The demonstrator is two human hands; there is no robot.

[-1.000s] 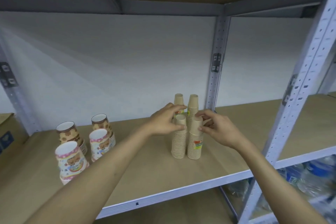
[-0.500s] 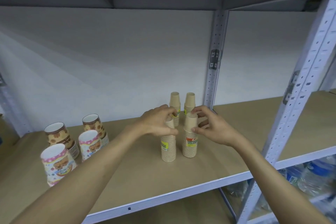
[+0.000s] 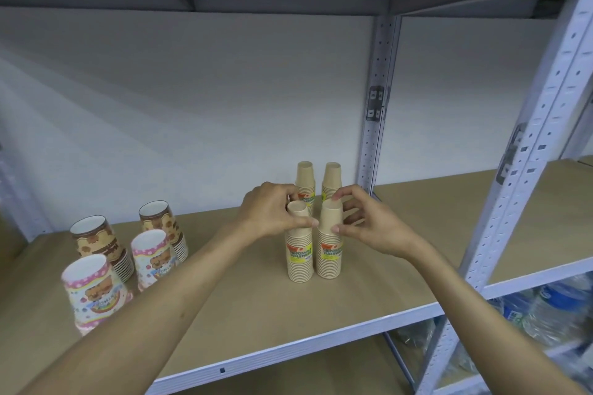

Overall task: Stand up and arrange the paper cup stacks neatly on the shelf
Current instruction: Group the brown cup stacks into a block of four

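Several upright stacks of small kraft paper cups stand upside down on the brown shelf board (image 3: 256,308). My left hand (image 3: 272,213) grips the top of the front left stack (image 3: 300,258). My right hand (image 3: 365,223) pinches the top of the front right stack (image 3: 330,255) with thumb and fingers. Both front stacks rest on the board, side by side. Behind them stand the back left stack (image 3: 305,181) and the back right stack (image 3: 332,179), untouched.
Four stacks of printed cups lean at the left: two pink ones (image 3: 93,293) (image 3: 154,258) and two brown ones (image 3: 96,242) (image 3: 163,223). A grey metal upright (image 3: 373,125) stands behind the kraft stacks, another (image 3: 519,176) at the front right. Water bottles (image 3: 545,308) lie below.
The front two stacks now stand close together and straight under my hands. The view has shifted slightly; the back stacks and printed cups stay put.
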